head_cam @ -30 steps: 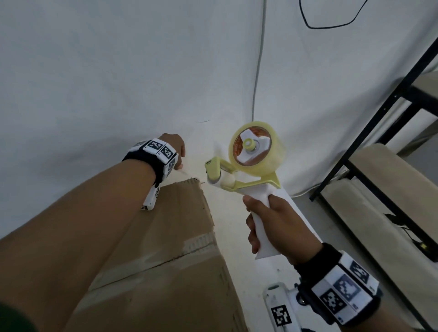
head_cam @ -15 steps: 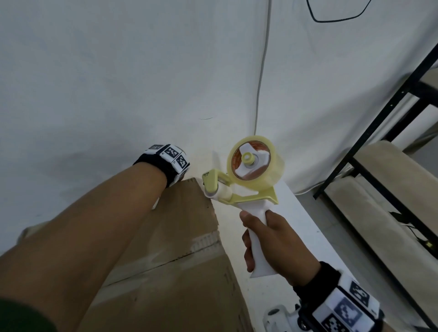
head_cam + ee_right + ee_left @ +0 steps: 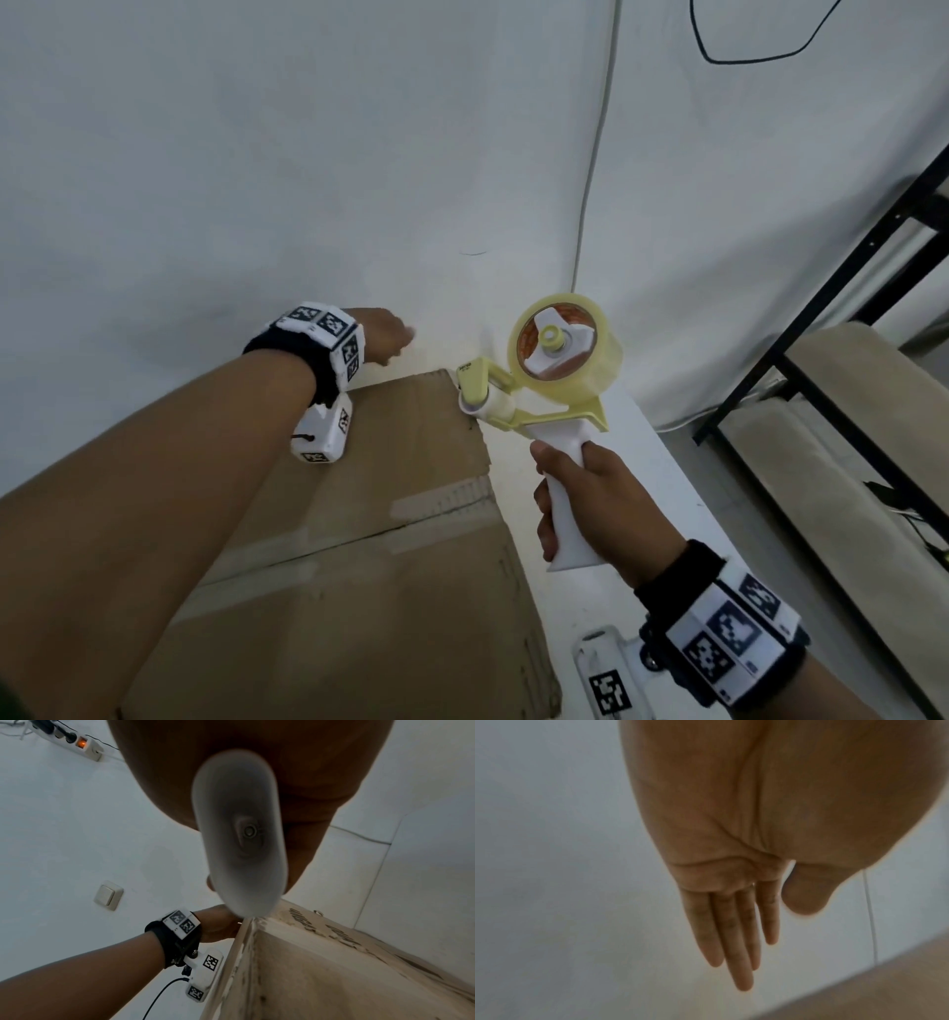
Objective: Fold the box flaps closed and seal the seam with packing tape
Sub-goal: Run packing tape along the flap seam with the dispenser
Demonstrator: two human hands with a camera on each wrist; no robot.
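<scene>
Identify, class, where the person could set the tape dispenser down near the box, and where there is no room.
One bare patch shows: the white table strip between the cardboard box and the black shelf frame, below the tape dispenser gripped by the right hand. The box top is also bare. It is crowded at the far corner, where the left hand reaches.

The head view looks forward and down over both forearms at the box (image 3: 390,514), with the right hand (image 3: 601,493) beside it; the left wrist view looks close along the left hand (image 3: 731,862) to the fingers (image 3: 739,953); the right wrist view looks up past the dispenser (image 3: 241,841), sharing box and left hand with the head view.
</scene>
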